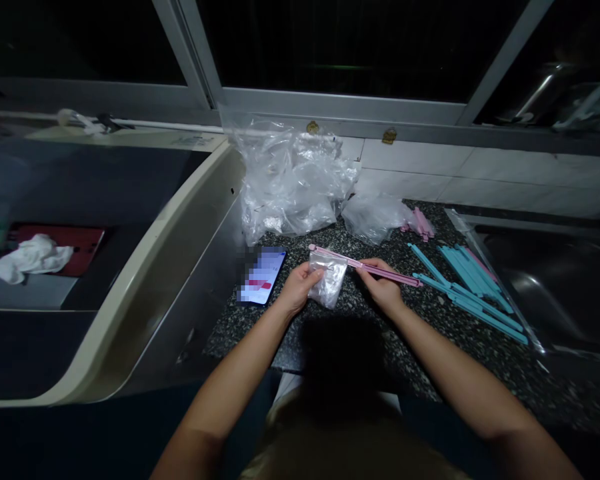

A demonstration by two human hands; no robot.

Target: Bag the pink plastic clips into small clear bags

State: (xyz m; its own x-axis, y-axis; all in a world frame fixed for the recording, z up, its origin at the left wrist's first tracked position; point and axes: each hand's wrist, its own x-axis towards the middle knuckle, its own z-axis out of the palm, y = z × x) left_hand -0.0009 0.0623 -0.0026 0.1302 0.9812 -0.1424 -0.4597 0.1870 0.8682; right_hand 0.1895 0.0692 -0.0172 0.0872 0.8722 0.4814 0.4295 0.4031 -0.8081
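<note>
My left hand (297,289) is closed, thumb on top, around a small clear plastic bag (329,279) that looks folded. My right hand (384,293) pinches long, thin pink plastic sticks (391,273) that look like bag sealing clips. Their left part crosses the top edge of the bag. Whether the bag lies inside a clip or behind it, I cannot tell. Several similar blue clips (475,270) lie on the counter to the right of my right hand.
A lit phone (263,277) lies left of my left hand. Crumpled clear plastic bags (300,180) are heaped by the wall, near short pink pieces (423,225). A sink (540,287) is on the right; a large beige-edged appliance (165,227) flanks the dark speckled counter (260,333).
</note>
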